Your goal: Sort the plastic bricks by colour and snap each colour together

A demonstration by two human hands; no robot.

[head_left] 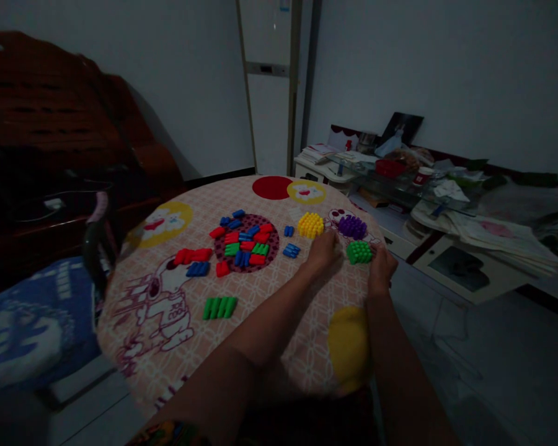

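Note:
My left hand (324, 249) is closed on the tabletop, just below a knobbly cluster of yellow plastic pieces (310, 225). Whatever its curled fingers hold, if anything, is hidden. My right hand (382, 267) rests at the table's right edge, its fingers bent in beside a green knobbly cluster (359, 252). They seem to touch that cluster's right side; what is between them I cannot make out. Behind the green cluster lies a purple one (352, 227). Small blue pieces (291, 250) lie left of my left hand.
Red, blue and green pieces (247, 246) are spread over the patterned tablecloth (279, 322), with a green row (219, 308) nearer me. A chair with a blue cover (32, 322) stands left. A cluttered glass-topped cabinet (446, 248) stands right, a wooden bench (51, 124) behind left.

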